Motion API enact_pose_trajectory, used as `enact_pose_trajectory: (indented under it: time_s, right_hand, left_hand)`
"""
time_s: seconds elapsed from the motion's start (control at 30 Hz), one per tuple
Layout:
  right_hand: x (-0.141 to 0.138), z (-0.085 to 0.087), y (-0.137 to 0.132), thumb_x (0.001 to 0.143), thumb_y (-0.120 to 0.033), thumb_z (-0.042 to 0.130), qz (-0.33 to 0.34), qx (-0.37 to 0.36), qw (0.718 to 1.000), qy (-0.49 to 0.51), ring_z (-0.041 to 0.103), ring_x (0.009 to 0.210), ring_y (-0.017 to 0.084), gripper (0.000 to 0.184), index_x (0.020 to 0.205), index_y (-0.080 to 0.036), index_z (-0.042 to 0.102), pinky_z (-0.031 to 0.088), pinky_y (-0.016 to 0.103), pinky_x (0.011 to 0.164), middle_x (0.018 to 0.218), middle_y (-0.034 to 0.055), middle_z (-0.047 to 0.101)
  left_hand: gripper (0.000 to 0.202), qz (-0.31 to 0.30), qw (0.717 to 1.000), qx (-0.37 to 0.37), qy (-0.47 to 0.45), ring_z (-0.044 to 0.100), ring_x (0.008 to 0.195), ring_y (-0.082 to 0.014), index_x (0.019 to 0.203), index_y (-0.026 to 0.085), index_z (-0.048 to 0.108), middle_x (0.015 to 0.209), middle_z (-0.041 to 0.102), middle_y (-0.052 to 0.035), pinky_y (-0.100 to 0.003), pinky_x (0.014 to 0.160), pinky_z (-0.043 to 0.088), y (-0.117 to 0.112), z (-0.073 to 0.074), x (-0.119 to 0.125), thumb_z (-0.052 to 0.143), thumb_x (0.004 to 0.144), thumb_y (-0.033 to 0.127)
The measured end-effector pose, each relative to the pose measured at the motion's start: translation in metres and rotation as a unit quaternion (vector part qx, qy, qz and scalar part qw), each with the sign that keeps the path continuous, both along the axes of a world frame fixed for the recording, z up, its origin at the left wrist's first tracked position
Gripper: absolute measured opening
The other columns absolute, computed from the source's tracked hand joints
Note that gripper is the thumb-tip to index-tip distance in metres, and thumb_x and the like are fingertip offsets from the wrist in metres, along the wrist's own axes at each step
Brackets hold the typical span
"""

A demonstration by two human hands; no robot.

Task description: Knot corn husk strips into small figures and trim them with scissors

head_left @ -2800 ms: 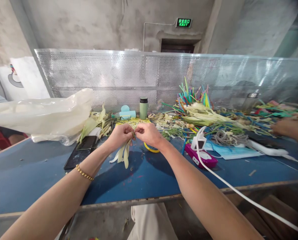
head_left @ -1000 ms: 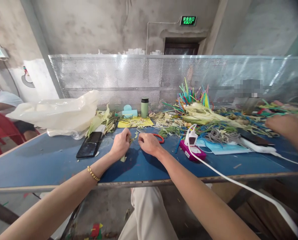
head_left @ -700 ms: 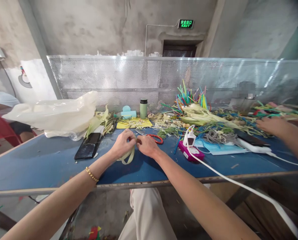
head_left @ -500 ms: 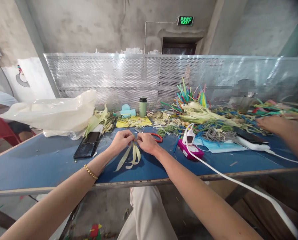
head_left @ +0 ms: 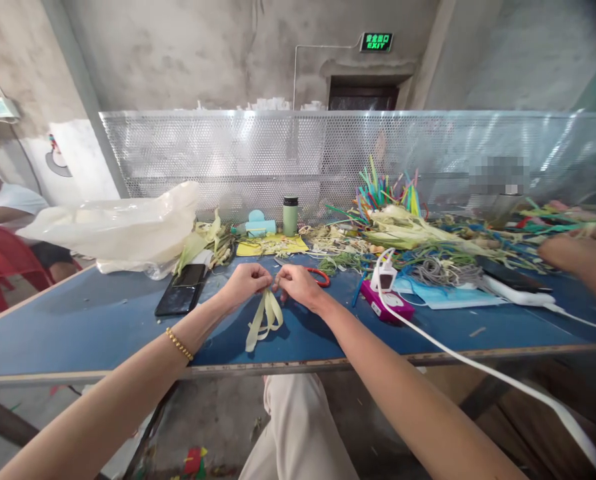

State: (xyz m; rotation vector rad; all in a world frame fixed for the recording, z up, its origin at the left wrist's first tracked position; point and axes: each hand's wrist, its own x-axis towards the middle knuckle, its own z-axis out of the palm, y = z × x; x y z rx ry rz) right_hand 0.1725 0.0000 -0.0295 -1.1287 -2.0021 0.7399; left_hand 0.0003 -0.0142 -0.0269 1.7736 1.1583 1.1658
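Note:
My left hand [head_left: 249, 281] pinches the top of a small bunch of pale corn husk strips [head_left: 267, 316], which hang in loops and tails over the blue table. Close beside it on the right, my right hand [head_left: 299, 285] has its thumb and fingers drawn together at the bunch's upper end. What lies between those fingertips is too small to make out. Behind my right hand are red-handled scissors [head_left: 320, 278], partly hidden by it. A black phone [head_left: 181, 291] lies left of my left hand.
A magenta box [head_left: 387, 303] with a white charger and cable stands at right. Husks [head_left: 413, 230], grey cord [head_left: 441, 272] and colourful stems [head_left: 385, 193] fill the back. A plastic bag [head_left: 113, 230] lies back left; a co-worker's hand [head_left: 565, 253] is far right.
The view has turned slightly left. The husk strips hang closer together, and my right fingertips have drawn a little away from my left. The co-worker's hands have shifted.

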Motion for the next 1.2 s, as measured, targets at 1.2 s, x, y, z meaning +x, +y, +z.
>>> enact_pose_trajectory:
  time_s: [1.2]
  right_hand:
    - [0.006, 0.000, 0.007, 0.081, -0.015, 0.059, -0.117, 0.116, 0.977, -0.135, 0.063, 0.069, 0.017, 0.012, 0.081, -0.016, 0.071, 0.041, 0.024, 0.064, 0.073, 0.0063, 0.071]
  left_hand:
    - [0.011, 0.015, 0.999, -0.007, -0.051, 0.050, 0.043, -0.0086, 0.071, 0.015, 0.061, 0.057, 0.061, 0.0010, -0.021, 0.044, 0.036, 0.005, -0.007, 0.008, 0.060, 0.066, 0.024]
